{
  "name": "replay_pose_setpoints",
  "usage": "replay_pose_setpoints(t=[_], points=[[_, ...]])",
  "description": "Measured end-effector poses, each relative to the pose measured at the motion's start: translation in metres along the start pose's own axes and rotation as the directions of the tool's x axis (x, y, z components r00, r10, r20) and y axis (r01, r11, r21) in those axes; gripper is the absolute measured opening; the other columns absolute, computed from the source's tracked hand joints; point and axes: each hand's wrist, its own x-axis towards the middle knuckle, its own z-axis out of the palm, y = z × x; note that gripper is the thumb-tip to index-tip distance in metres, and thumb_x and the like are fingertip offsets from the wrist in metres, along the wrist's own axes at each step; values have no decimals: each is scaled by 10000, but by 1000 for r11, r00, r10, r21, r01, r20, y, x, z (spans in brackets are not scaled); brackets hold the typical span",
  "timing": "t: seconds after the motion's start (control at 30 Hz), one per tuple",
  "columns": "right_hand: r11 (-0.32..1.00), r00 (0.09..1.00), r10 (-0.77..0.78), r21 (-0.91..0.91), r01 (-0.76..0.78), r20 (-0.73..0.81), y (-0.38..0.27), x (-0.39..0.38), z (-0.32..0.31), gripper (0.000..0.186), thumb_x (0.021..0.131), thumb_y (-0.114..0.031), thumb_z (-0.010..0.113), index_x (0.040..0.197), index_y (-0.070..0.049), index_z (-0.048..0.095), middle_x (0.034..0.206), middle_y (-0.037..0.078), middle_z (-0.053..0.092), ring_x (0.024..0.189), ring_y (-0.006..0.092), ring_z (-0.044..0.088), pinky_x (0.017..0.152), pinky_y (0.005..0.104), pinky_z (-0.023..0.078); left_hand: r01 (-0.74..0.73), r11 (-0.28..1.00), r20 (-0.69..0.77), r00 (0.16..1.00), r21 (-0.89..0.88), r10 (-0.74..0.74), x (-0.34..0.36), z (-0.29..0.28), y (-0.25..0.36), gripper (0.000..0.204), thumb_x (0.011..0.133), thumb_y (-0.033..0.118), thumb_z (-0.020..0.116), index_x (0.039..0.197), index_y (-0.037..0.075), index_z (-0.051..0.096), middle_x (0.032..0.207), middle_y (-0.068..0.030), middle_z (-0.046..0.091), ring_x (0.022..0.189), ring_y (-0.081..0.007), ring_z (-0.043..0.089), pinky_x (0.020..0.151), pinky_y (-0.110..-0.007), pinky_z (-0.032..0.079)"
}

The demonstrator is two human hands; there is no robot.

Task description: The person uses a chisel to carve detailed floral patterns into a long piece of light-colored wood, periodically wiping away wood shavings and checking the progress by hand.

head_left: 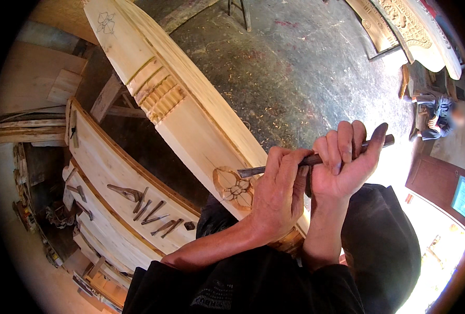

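The right hand [345,167] curls its fingers around a chisel's [310,159] handle; the left hand's [274,196] fingers close on its shaft. It slants over the plank's [190,138] right edge, tip by a carved flower [236,189]. Hand tools [153,212] lie toward the board's [107,149] near end.

Glare [384,107] whitens the grey, perhaps concrete floor [290,68].

A dark, slim chisel [310,160] slants over a long, pale wooden beam [190,131] bearing a partly carved flower [237,192].
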Motion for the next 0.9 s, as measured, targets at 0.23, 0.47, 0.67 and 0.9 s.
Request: replay_pose_setpoints(t=[0.23,0.47,0.67,0.9], points=[[997,998,63,50,-63,-4,7,9,-7,642,1144,-566,445,638,-187,329,542,-8,313,409,120,214,444,303,180,36,998,-28,999,55,-34,2,3,0,253,1021,-38,608,1274,-37,606,1075,-203,614,967,-390,643,778,-447,542],[998,991,58,42,-54,-119,9,7,-10,602,1156,-503,461,661,-181,343,585,-3,358,423,117,228,450,304,198,71,992,10,997,105,-72,3,4,4,289,1014,-38,617,1302,-32,603,1118,-221,602,974,-394,641,799,-442,542],[988,989,79,146,-60,-128,-1,7,-10,581,1157,-525,449,698,-177,373,599,-10,369,426,109,230,435,278,211,-43,997,28,999,71,41,-2,2,1,410,997,-44,643,1403,-29,585,1162,-223,607,1032,-399,655,837,-418,559],[1000,998,22,15,-21,-54,-5,6,9,640,1152,-566,430,650,-183,321,559,-4,338,408,119,214,441,303,173,-43,999,-11,999,28,43,-2,1,0,426,1000,-36,652,1420,-27,581,1205,-217,606,1028,-378,653,806,-405,568]])
